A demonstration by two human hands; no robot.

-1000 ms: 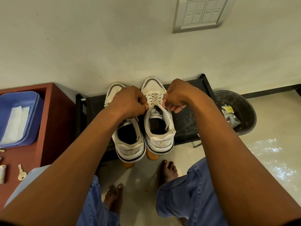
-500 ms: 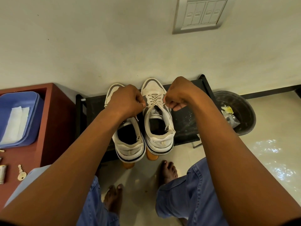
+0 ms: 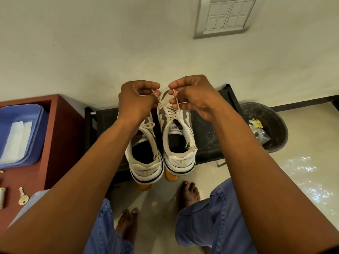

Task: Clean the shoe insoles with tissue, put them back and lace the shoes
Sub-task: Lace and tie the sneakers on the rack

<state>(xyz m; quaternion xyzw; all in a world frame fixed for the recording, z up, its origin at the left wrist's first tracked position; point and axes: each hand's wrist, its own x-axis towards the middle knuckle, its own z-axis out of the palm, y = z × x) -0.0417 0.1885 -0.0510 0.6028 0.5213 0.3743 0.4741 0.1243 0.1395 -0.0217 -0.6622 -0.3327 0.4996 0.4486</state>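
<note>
- Both hands have lifted since a second ago, from low over the tongue to above the toe of the right-hand shoe (image 3: 177, 136), drawing the lace (image 3: 166, 109) taut
- The left hand (image 3: 136, 99) pinches one lace end, the right hand (image 3: 192, 97) the other, fingers curled
- Below the grips, both shoes sit side by side on the black rack (image 3: 207, 136)
- This looks like tightening before the knot; the other shoe (image 3: 145, 153), under the left wrist, seems already tied

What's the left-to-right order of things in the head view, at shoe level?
Blue tray → red-brown cabinet → shoe with tied lace → shoe being laced → black bin. Both shoes sit on the black rack.
</note>
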